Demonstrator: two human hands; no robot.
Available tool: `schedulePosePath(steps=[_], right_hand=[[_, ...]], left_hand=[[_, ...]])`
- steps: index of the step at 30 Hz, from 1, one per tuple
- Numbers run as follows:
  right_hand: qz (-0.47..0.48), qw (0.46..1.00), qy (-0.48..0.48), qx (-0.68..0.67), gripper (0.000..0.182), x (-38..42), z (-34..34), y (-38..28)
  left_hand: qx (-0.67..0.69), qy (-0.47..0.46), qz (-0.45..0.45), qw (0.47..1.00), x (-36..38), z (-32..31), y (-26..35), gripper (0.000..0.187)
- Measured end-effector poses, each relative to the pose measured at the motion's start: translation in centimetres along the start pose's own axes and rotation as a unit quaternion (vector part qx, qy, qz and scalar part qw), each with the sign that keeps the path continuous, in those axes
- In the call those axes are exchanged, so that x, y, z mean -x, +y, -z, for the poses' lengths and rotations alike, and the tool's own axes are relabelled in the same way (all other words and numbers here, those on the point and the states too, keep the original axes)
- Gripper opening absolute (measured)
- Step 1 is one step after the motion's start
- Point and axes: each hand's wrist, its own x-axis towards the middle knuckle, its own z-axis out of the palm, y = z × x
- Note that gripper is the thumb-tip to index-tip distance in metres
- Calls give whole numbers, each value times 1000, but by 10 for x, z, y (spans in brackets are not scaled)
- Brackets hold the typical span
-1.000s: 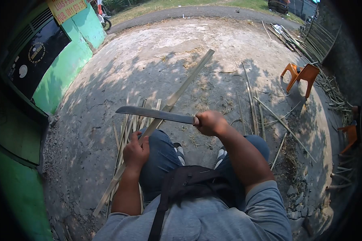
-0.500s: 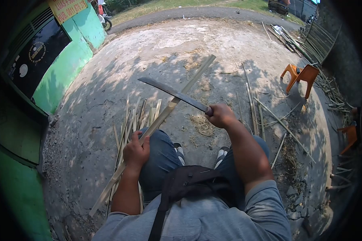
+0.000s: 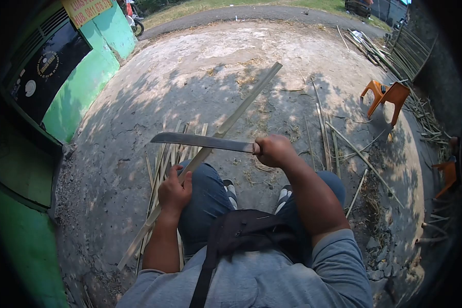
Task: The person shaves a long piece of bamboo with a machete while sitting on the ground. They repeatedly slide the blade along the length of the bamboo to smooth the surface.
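A long pale bamboo strip runs diagonally from beside my left arm up to the far middle. My left hand is wrapped round its lower half, over my left thigh. My right hand grips the handle of a machete, whose dark blade points left and crosses the strip just beyond my left knee. The blade's broad side faces up toward me, and it overlaps the strip in this view. More split bamboo strips lie on the ground to the left of my left leg, partly hidden by the held strip and my arm.
Several bamboo sticks lie on the concrete ground right of my right knee. An orange plastic chair stands farther right. A bamboo pile lies at the far right, and a green wall borders the left side.
The machete has moved down along the strip toward me, and its blade has swung from slanting to nearly level. My right hand has shifted slightly left; my left hand stays on the strip.
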Motion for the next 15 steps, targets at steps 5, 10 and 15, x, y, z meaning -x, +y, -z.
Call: schedulePosePath(steps=[5, 10, 15], right_hand=[[-107, 986, 70, -104, 21, 0, 5, 30], [-71, 991, 47, -99, 20, 5, -4, 18], [-5, 996, -89, -1, 19, 4, 1, -28]], left_hand=[[6, 10, -2, 1000, 0, -1, 0, 42], [-4, -8, 12, 1000, -1, 2, 6, 43], [-40, 1, -1, 999, -1, 2, 8, 42]])
